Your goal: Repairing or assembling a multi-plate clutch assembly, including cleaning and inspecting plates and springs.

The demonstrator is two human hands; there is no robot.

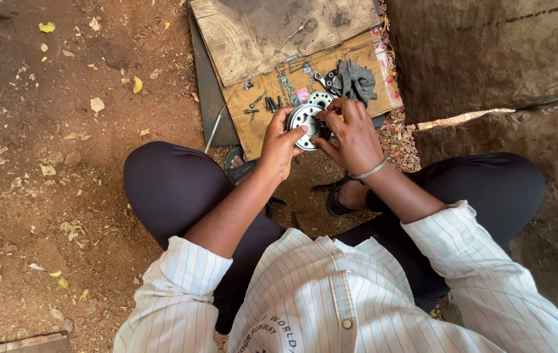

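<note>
While squatting over dirt: left hand (281,145) and right hand (352,134), each grip closed around round metal disc (305,118).

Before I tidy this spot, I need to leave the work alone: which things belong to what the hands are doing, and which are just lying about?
In hand: round metal disc part, left hand, right hand.
Lying about: second round part, bolts, grey rag, cardboard, dry leaves.

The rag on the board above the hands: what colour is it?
Dark grey; the rag shows in the head view.
</note>
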